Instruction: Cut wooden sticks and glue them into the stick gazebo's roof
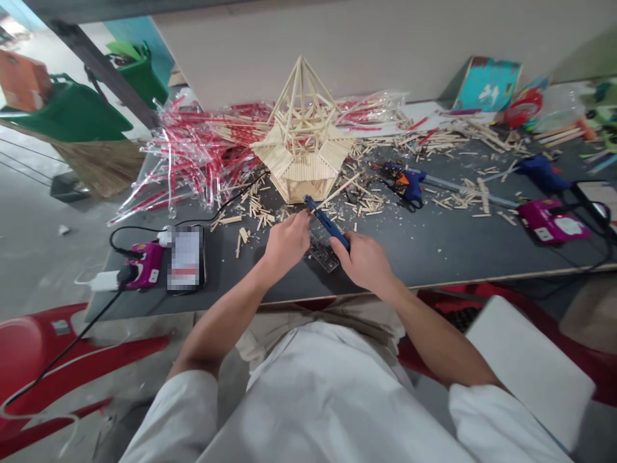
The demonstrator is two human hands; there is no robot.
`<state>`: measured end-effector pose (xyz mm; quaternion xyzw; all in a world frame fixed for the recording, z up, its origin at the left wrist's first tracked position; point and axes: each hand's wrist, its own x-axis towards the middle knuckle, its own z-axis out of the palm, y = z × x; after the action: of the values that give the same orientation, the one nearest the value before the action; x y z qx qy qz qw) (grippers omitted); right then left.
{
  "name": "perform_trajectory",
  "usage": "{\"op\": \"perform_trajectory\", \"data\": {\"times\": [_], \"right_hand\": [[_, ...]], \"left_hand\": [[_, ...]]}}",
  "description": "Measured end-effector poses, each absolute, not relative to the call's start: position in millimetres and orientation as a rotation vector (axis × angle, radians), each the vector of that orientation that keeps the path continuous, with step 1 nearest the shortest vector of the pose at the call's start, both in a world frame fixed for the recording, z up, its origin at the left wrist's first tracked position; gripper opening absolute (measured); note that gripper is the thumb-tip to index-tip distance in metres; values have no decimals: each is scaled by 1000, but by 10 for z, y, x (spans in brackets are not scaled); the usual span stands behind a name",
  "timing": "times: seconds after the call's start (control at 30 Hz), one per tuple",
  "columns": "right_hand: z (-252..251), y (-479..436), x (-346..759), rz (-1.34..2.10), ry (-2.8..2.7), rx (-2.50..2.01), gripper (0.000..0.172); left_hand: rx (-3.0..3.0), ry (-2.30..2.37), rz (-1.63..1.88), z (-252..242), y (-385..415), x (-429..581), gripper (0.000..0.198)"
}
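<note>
Clutching slim blue tool [330, 225], right grip [365, 260] | left grip [288, 241] alongside, pinching thin pale wooden stick [341, 190] | tool slip might snap it tbh

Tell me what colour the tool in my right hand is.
The tool in your right hand is dark blue; the head view shows it best.

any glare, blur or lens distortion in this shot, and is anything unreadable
Head view: bright glints streak the clear plastic wrapping; head view: the phone screen is pixelated, so unreadable; head view: the blue tool looks slightly soft, fine details lost; head view, left edge: the red chair looks stretched, as with a wide lens.
</note>
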<state>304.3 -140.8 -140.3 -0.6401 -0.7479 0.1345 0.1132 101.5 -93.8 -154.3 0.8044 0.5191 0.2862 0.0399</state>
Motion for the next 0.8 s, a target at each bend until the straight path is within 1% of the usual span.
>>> {"op": "perform_trajectory", "data": {"times": [0.2, 0.37, 0.57, 0.67, 0.8], "right_hand": [[-1444, -1418, 3046, 374, -2207, -1899, 64], [-1444, -1442, 3154, 306, -2236, -1948, 65], [-1472, -1545, 3511, 249, -2259, -1783, 57], [-1507, -1612, 3740, 121, -2213, -1782, 57], [-1607, -1627, 4112, -167, -2031, -1970, 62]], "left_hand": [[2496, 1630, 823, -1503, -988, 1023, 29], [2518, 1671, 942, -1430, -1083, 929, 32], [2456, 1626, 979, -1295, -981, 730, 35], [2354, 1587, 995, -1249, -888, 673, 38], [2039, 1427, 1081, -1309, -750, 642, 35]]}}
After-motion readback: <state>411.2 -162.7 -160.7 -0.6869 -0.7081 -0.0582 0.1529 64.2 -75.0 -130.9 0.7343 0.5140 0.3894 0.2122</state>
